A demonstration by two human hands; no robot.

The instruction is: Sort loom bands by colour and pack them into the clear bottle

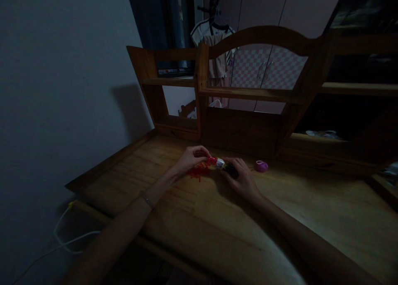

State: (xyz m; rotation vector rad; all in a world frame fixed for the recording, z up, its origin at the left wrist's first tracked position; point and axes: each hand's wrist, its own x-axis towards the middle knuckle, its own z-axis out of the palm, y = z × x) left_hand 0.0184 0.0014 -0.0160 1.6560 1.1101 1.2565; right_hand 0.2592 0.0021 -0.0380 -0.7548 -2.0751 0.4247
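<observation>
A small bottle (220, 164) with a white label, a dark lower part and a red left end lies tilted just above the desk. My right hand (240, 175) is wrapped round its dark lower part. The fingers of my left hand (194, 157) are pinched at the red end; whether that red is a cap or loose strips is too dim to tell. Beneath my left hand and the bottle, a small heap of thin red strips (196, 172) lies on the desk. To the right of my right hand sits a purple object (261, 166) with a pale loop.
A wooden desk (186, 206) carries a shelf unit (245, 94) along its back. A wall (68, 90) bounds the left side, and a white cable (62, 243) hangs off the front left edge. Clothes (214, 40) hang behind the shelves.
</observation>
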